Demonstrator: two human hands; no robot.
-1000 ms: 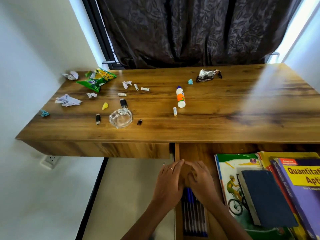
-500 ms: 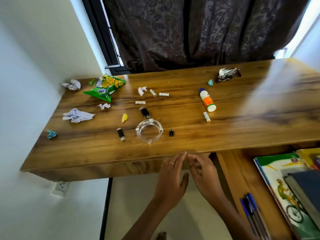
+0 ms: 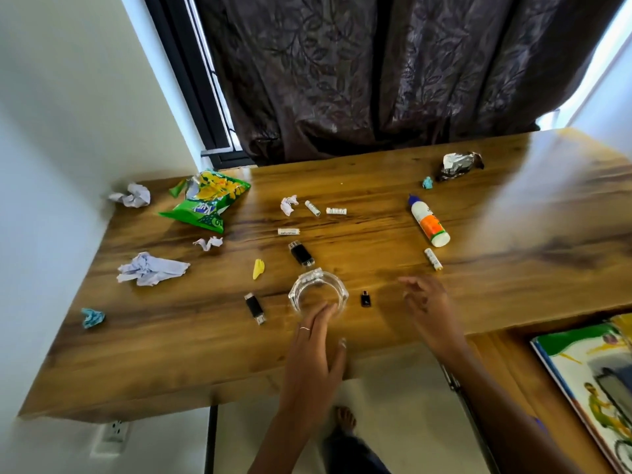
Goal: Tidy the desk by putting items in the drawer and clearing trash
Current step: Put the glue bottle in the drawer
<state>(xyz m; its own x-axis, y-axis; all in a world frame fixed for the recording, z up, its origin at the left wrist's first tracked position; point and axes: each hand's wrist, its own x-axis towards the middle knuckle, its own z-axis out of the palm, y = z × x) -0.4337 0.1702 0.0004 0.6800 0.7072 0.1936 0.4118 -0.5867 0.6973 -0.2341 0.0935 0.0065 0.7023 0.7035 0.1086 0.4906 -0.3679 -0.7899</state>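
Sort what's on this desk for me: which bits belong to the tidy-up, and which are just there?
Part of the job:
- green snack packet
- crumpled white paper
- crumpled foil wrapper
- white glue bottle with orange label
- black USB stick
- clear glass ashtray
- open wooden drawer

Just there:
- dark patterned curtain
- white wall socket

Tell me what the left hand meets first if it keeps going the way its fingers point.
The left hand points up-desk at the clear glass ashtray; its fingertips already overlap the near rim, so that comes first. Whether they touch it or hover just above is unclear.
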